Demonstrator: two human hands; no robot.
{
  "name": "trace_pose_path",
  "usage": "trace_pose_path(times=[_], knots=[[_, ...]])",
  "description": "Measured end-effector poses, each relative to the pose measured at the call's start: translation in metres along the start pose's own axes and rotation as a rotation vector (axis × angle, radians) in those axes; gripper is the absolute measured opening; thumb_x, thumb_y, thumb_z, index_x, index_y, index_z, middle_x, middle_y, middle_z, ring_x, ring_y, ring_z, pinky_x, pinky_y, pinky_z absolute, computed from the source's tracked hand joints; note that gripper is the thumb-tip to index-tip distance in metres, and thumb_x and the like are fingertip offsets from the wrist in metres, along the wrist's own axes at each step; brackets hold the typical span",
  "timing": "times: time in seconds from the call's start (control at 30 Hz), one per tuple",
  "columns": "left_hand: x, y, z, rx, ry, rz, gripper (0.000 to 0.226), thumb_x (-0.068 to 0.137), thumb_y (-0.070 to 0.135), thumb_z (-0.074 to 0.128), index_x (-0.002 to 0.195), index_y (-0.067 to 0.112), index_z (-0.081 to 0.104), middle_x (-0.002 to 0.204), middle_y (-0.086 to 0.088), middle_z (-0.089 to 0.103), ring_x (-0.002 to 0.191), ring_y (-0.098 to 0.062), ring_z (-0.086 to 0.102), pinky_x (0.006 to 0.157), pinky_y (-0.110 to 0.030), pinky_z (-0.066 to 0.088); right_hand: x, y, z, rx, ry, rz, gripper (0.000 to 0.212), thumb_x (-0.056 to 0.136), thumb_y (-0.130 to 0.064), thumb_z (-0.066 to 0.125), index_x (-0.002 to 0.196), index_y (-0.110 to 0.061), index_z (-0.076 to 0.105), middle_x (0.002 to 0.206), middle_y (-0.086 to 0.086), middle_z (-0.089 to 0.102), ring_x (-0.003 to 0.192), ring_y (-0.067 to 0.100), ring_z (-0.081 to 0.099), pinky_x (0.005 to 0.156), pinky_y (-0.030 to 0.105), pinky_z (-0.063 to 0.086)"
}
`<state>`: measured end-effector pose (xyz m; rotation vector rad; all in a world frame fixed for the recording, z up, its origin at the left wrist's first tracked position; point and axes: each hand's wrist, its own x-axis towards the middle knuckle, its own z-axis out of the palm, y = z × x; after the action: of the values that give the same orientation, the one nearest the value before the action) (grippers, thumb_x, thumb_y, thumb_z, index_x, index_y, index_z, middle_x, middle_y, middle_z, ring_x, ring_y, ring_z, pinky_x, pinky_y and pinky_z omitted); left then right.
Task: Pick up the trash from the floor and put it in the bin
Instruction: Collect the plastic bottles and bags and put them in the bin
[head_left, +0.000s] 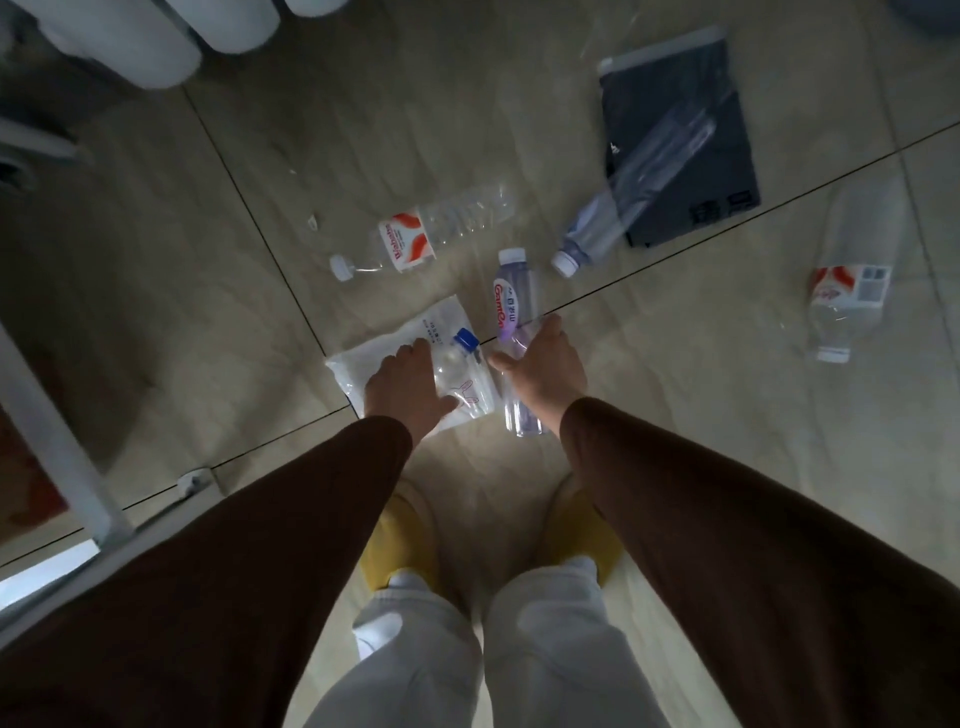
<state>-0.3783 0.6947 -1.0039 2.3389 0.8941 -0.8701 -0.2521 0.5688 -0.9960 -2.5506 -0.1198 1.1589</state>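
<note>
Trash on floor: five bottles (511, 312), two bags (384, 358).

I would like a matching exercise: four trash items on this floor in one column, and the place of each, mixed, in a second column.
1. purple-label bottle
2. blue-cap bottle
3. dark bag
4. red-label bottle

a. far right, under a clear bottle
b. under the right hand
c. on the white bag, by the left hand
d. alone, beyond the white bag

Pairs: 1-b, 2-c, 3-a, 4-d
</note>
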Motion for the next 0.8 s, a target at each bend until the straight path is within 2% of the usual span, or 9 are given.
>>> trace_pose_path(times=[0.07,0.13,0.2,0.3,0.37,0.5,0.6,0.67,0.8], knots=[[0.0,0.0,-0.003,-0.061,0.014,-0.018,0.062,0.079,0.051,0.07,0.121,0.012,0.048,0.112,-0.006,0.057,0.098,-0.024,0.058,0.075,-0.036,0.05,0.0,0.002,-0.001,0.087,-0.044,0.035,0.069,0.079,-0.041,0.08,0.128,-0.012,0.041,0.122,0.008,0.061,0.106,0.025,0.064,0.091,0.039,0.057],[-0.004,-0.003,-0.01,-0.092,0.056,-0.028,0.054,0.078,0.051,0.067,0.114,0.013,0.053,0.112,-0.004,0.055,0.102,-0.022,0.055,0.079,-0.038,0.051,-0.004,0.002,-0.008,0.128,-0.057,0.054,0.064,0.08,-0.032,0.08,0.127,-0.012,0.042,0.124,0.008,0.061,0.107,0.026,0.064,0.091,0.038,0.056],[-0.008,-0.009,-0.018,-0.029,0.079,-0.001,0.054,0.079,0.052,0.067,0.114,0.011,0.058,0.129,-0.007,0.05,0.118,-0.025,0.049,0.092,-0.042,0.05,-0.01,0.0,-0.019,0.108,-0.047,0.026,0.064,0.08,-0.029,0.08,0.13,-0.012,0.042,0.129,0.008,0.06,0.115,0.027,0.061,0.096,0.039,0.053],[-0.009,-0.022,-0.027,0.061,0.003,0.014,0.06,0.079,0.057,0.07,0.119,0.013,0.064,0.161,-0.005,0.024,0.149,-0.027,0.022,0.117,-0.045,0.031,-0.018,-0.009,-0.033,0.018,-0.038,-0.111,0.071,0.081,-0.031,0.079,0.138,-0.013,0.041,0.135,0.006,0.056,0.123,0.023,0.055,0.099,0.031,0.046],[-0.005,-0.029,-0.028,0.115,-0.05,0.016,0.063,0.077,0.06,0.07,0.123,0.017,0.066,0.166,-0.001,0.013,0.153,-0.025,0.011,0.12,-0.045,0.022,-0.016,-0.018,-0.041,-0.046,-0.05,-0.212,0.071,0.082,-0.033,0.079,0.139,-0.014,0.041,0.134,0.004,0.056,0.122,0.021,0.054,0.095,0.024,0.041],[0.002,-0.029,-0.019,0.105,-0.051,0.006,0.063,0.071,0.054,0.079,0.12,0.016,0.067,0.162,-0.003,0.02,0.146,-0.027,0.025,0.112,-0.045,0.034,0.001,-0.039,-0.048,-0.131,-0.085,-0.332,0.069,0.08,-0.033,0.08,0.136,-0.014,0.045,0.125,0.004,0.058,0.115,0.02,0.056,0.089,0.025,0.044],[-0.001,-0.025,-0.013,0.267,-0.053,-0.019,0.06,0.074,0.058,0.073,0.118,0.019,0.06,0.137,-0.006,0.047,0.117,-0.028,0.046,0.098,-0.044,0.039,0.009,-0.051,-0.05,-0.132,-0.097,-0.365,0.069,0.078,-0.036,0.081,0.135,-0.017,0.047,0.122,0.001,0.059,0.111,0.018,0.055,0.089,0.03,0.048],[-0.008,-0.028,-0.016,0.341,-0.033,-0.024,0.058,0.078,0.065,0.064,0.115,0.021,0.058,0.116,-0.002,0.056,0.103,-0.023,0.051,0.091,-0.041,0.039,0.009,-0.058,-0.051,-0.144,-0.098,-0.386,0.068,0.076,-0.035,0.082,0.133,-0.019,0.049,0.12,0.0,0.058,0.108,0.017,0.054,0.086,0.029,0.046],[-0.024,-0.045,-0.029,0.262,0.029,-0.003,0.056,0.08,0.069,0.056,0.112,0.023,0.054,0.103,0.001,0.062,0.097,-0.02,0.056,0.089,-0.039,0.037,0.002,-0.07,-0.056,-0.206,-0.123,-0.414,0.066,0.076,-0.035,0.082,0.132,-0.02,0.049,0.117,0.001,0.059,0.103,0.018,0.055,0.085,0.033,0.05]])
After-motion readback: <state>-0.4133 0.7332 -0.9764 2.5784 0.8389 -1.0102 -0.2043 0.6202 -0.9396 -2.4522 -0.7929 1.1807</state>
